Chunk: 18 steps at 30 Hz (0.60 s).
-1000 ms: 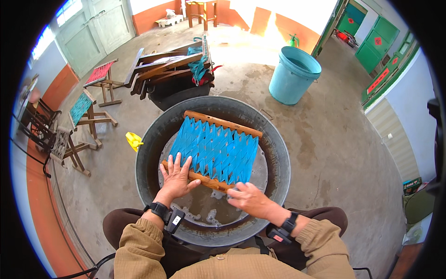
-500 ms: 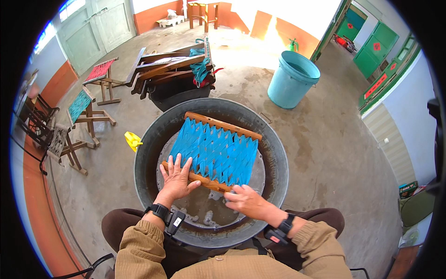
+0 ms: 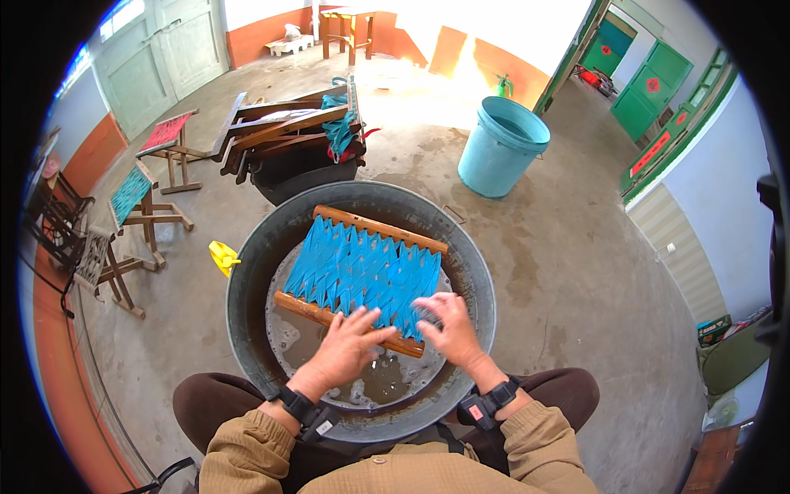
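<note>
A folding stool's seat, woven from blue strips between two wooden bars, lies tilted in a round metal tub with soapy, murky water. My left hand is open, fingers spread, over the near wooden bar; whether it touches the bar is hard to tell. At the seat's right near corner my right hand is curled round a dark grey scouring pad, which meets or hovers just over the blue weave. The seat's underside is hidden.
Beyond the tub stands a black basin piled with wooden stool frames. A blue bucket is at the far right. Small folding stools line the left. A yellow object lies beside the tub's left rim.
My left hand has lifted off the bar's left part and shifted right. My right hand, with the scouring pad, has moved up from the near bar to the weave.
</note>
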{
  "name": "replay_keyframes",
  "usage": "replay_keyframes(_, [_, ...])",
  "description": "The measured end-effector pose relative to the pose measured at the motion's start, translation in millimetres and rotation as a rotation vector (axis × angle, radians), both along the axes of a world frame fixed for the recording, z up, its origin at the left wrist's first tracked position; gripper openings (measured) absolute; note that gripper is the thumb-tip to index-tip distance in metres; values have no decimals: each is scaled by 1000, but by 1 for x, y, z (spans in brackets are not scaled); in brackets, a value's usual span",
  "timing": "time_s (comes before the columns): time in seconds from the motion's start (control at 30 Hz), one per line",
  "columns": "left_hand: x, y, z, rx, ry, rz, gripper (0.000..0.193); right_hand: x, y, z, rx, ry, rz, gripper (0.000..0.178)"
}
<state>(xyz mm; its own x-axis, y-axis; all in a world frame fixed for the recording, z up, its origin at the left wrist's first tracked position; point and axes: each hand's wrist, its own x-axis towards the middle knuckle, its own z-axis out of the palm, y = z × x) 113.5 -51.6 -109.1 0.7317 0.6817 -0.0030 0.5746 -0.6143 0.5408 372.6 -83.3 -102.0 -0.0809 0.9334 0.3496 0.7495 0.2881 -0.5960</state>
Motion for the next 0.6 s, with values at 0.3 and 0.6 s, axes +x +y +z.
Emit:
replay_keyframes(0.3, [3,-8,-9,115,109,-21,64,5,34,-31,-40,-170,174,24])
replay_keyframes(0.6, [2,-6,-9,112,87,-31,63,13,17,-31,-202,-27,307,21])
